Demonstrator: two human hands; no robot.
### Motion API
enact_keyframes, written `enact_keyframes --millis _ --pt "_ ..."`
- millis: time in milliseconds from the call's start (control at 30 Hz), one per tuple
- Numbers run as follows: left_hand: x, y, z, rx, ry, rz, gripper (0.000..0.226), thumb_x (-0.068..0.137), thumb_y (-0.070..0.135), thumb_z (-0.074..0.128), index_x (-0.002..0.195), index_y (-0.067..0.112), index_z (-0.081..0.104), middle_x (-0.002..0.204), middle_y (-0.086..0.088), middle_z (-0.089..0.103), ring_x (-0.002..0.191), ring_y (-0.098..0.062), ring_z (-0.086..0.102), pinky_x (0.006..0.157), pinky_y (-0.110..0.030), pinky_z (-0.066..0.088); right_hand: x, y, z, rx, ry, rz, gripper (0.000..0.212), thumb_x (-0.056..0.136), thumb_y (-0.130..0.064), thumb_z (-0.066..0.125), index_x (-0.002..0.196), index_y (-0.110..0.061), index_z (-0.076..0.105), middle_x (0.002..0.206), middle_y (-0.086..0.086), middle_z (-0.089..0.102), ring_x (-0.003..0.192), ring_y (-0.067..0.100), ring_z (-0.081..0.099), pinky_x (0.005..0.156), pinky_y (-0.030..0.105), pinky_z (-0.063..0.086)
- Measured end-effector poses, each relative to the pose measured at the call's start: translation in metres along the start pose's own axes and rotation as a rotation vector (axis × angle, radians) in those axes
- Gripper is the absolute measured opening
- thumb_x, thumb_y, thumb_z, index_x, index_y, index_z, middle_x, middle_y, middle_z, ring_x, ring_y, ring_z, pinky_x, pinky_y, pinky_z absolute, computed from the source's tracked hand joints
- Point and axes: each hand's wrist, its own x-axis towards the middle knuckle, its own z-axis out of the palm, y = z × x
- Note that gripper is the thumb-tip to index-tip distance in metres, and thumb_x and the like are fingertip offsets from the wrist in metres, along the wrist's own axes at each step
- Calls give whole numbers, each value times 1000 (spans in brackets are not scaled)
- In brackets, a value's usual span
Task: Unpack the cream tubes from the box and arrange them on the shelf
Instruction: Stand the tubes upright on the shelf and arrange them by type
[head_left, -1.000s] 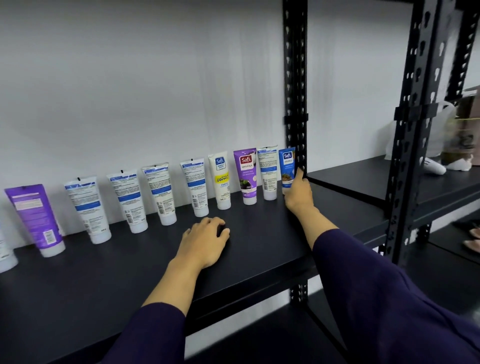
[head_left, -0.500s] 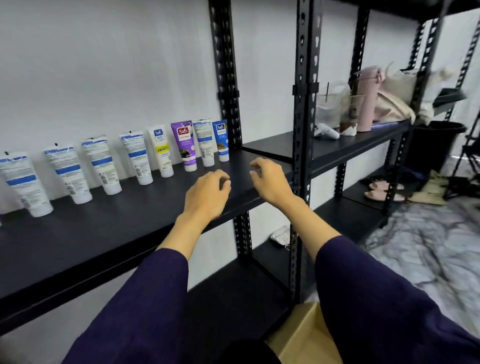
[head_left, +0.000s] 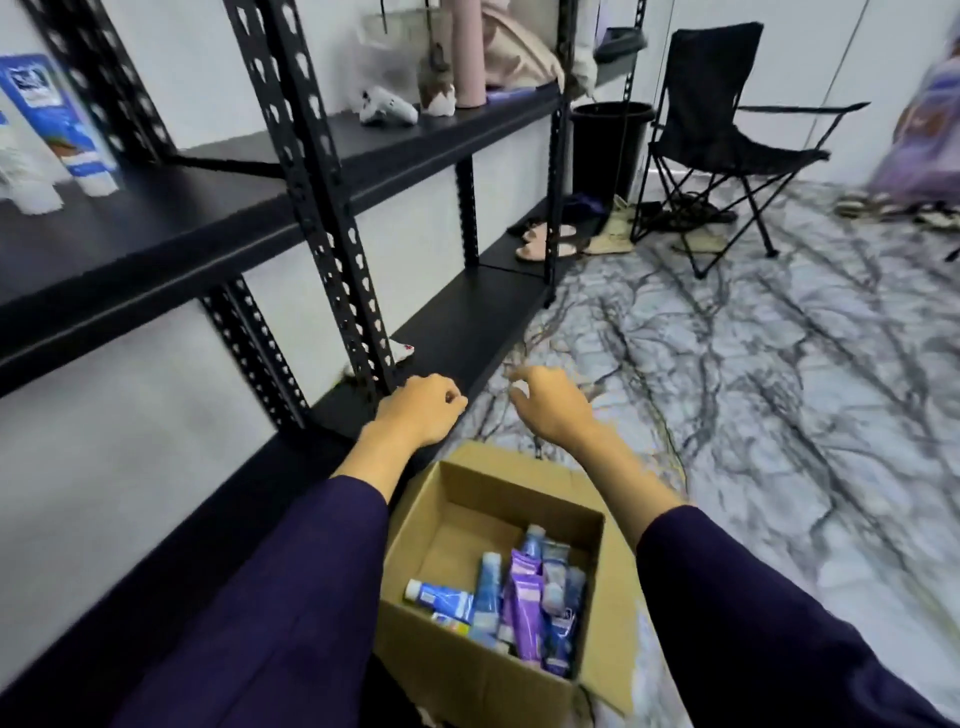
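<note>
An open cardboard box (head_left: 457, 660) stands on the floor below my arms, with several blue and purple cream tubes (head_left: 524, 597) lying in its right half. My left hand (head_left: 421, 410) hovers above the box's far edge, fingers curled, holding nothing. My right hand (head_left: 553, 405) hangs beside it over the floor with loosely bent fingers, also empty. A blue tube (head_left: 57, 124) stands on the black shelf (head_left: 156, 228) at the upper left, with blurred white tubes next to it.
Black metal uprights (head_left: 322, 208) stand in front of the shelves. A lower shelf board (head_left: 467, 317) runs just beyond my hands. Further right are a black bin (head_left: 610, 140), a folding chair (head_left: 727, 140), sandals (head_left: 545, 244) and marble-patterned floor (head_left: 779, 389).
My view swung down and right from the shelf to the floor. Both hands left the shelf and dropped to above the box, which has come into view.
</note>
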Motion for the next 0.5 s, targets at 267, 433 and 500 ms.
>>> enact_keyframes --millis 267,433,500 --pt "30 -17 164 -109 -228 -76 24 96 26 48 110 19 67 116 -7 66 110 -29 57 89 -34 46 -41 117 120 -29 -230 248 32 94 -18 47 122 -10 58 123 18 61 112 37 56 89 40 45" --pt "37 -55 246 -154 -325 -163 23 94 23 51 109 18 68 113 -8 68 111 -29 57 91 -34 47 -63 154 196 24 -349 371 26 91 -20 48 115 -13 57 115 14 61 104 35 59 83 41 51" --pt "38 -71 273 -141 -365 -189 21 94 28 51 108 25 66 113 -5 68 108 -28 59 89 -36 49 -70 165 224 35 -392 428 27 89 -25 52 115 -15 56 118 14 61 107 35 59 85 44 52"
